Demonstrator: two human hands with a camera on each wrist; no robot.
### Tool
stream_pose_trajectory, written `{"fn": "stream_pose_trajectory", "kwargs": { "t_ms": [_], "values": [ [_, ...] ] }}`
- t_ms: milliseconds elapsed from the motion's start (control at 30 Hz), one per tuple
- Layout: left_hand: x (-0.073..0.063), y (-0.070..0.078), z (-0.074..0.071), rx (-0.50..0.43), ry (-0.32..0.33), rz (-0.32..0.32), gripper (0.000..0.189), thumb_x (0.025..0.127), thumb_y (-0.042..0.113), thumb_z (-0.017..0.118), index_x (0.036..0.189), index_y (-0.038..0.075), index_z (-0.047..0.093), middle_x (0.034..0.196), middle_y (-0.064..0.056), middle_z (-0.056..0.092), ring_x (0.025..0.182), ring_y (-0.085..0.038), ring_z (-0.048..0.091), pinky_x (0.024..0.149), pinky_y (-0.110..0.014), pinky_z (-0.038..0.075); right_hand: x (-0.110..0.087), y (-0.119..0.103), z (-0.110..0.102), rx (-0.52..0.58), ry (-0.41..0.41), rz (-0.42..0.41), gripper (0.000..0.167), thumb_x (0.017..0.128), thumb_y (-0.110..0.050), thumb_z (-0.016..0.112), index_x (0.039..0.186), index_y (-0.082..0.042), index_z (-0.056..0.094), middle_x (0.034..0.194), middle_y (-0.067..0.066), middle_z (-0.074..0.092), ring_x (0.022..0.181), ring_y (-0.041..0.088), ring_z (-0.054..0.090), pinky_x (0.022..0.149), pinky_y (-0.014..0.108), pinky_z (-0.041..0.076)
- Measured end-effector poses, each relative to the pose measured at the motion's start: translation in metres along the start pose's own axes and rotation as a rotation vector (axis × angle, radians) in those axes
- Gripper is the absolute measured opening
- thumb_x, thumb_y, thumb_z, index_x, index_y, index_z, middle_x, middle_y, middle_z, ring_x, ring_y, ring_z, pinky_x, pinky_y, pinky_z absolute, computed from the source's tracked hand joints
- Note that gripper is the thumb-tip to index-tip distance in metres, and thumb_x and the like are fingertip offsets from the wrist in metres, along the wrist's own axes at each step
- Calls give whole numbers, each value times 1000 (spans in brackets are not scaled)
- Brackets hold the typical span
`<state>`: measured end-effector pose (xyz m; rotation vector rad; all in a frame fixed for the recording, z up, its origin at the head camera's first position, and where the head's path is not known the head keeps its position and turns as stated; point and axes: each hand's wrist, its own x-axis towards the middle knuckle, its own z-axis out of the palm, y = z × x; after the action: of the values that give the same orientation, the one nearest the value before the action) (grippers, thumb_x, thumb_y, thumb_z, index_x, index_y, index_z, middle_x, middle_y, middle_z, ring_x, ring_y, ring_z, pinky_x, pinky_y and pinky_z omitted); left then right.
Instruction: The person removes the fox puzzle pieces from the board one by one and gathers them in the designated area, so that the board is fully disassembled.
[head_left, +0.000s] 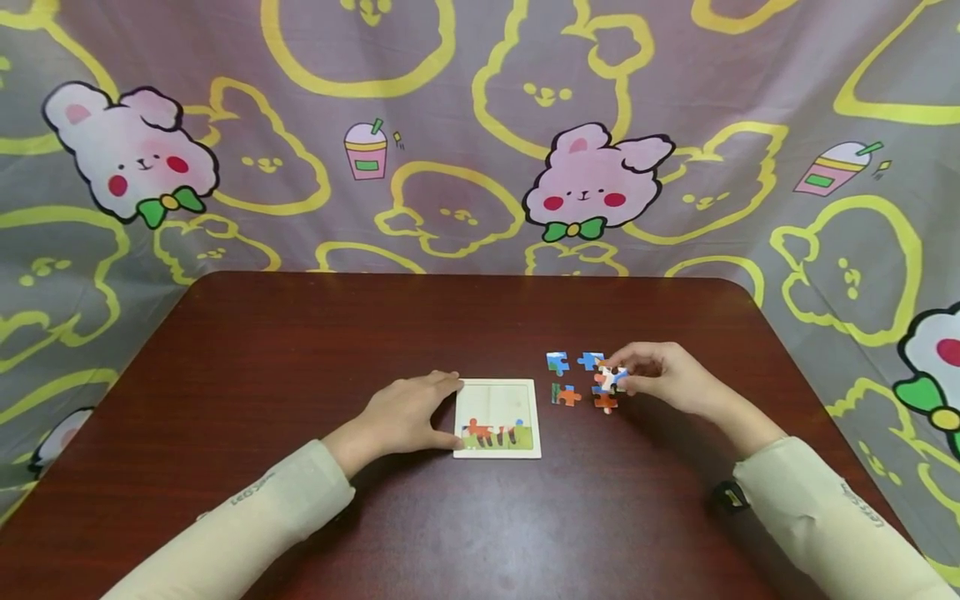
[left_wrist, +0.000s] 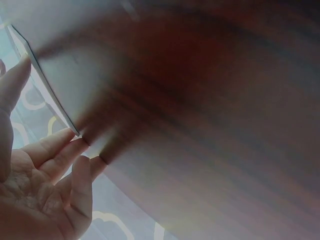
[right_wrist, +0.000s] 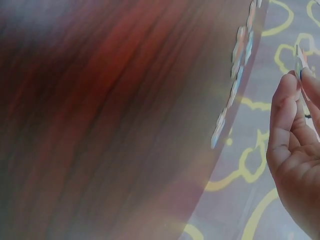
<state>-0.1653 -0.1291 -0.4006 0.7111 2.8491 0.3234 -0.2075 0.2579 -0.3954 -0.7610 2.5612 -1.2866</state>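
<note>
A small square puzzle tray (head_left: 497, 405) with a pale rim lies on the table, its bottom row filled with pieces showing orange legs on green grass. My left hand (head_left: 406, 414) rests at the tray's left side, thumb by the lower corner and fingertips by the upper one. In the left wrist view the same hand (left_wrist: 42, 192) has its fingers against the tray's edge (left_wrist: 45, 82). To the right, my right hand (head_left: 670, 377) pinches a jigsaw piece (head_left: 612, 379) in white, orange and blue between thumb and fingers. The right wrist view shows that piece (right_wrist: 299, 62) nearly edge-on, raised above the tabletop.
Loose jigsaw pieces lie right of the tray: a blue-green one (head_left: 557, 362), a blue one (head_left: 589, 361), an orange-green one (head_left: 566, 394) and an orange one (head_left: 605, 402) under the held piece. A patterned curtain (head_left: 450, 125) hangs behind the dark wooden table (head_left: 337, 325).
</note>
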Motion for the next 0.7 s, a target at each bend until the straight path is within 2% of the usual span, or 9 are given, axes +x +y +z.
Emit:
{"fn": "stream_pose_trajectory", "kwargs": {
  "t_ms": [200,533,700],
  "values": [
    [0,1,0,3,3,3,86,76,55,80,146,14,50,154,-5,47,140,-25,48,102,-50,49,-6,7,-6,-22,31,5,24,87,3,71,111,-1,69,81,8,70,69,19,67,64,29,55],
    [-1,0,1,-2,-7,-13,87,76,55,80,147,15,49,155,-4,46,141,-25,47,103,-50,48,-14,15,-13,-61,30,33,23,88,1,70,111,-1,70,75,8,66,67,13,63,61,24,50],
    [-1,0,1,-7,-8,-12,87,76,55,80,147,15,49,155,-4,46,140,-25,47,103,-50,48,-17,15,-14,-45,17,66,23,88,1,70,111,1,69,74,7,64,67,13,62,62,25,50]
  ]
}}
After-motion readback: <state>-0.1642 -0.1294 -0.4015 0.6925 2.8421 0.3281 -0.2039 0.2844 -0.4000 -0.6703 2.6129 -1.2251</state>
